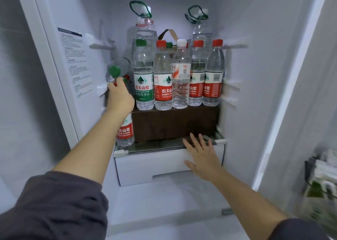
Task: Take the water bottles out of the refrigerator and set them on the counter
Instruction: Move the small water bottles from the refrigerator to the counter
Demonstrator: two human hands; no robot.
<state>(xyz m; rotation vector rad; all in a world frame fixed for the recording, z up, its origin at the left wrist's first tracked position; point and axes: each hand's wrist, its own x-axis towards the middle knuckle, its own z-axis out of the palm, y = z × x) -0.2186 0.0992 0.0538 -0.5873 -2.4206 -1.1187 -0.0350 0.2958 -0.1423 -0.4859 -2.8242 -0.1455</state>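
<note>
Several water bottles stand in a row on a brown box [175, 123] inside the refrigerator: a green-label bottle [143, 75], red-label bottles [162, 79] [197, 75] [214, 73] and a white-capped bottle [180, 75]. Two tall bottles with green carry loops [145, 24] [199, 26] stand behind them. My left hand [119, 97] reaches in at the left and grips the top of a red-label bottle [125, 130] standing beside the box. A blurred green-capped bottle [116, 69] tilts towards me just above that hand. My right hand [202, 155] is open with spread fingers, at the glass shelf's front edge.
A glass shelf [145, 148] carries the box above a white drawer [155, 168]. The fridge's left wall bears a printed label [76, 62]. A door bin with packets [324, 176] is at the far right. Small shelf rails jut from both side walls.
</note>
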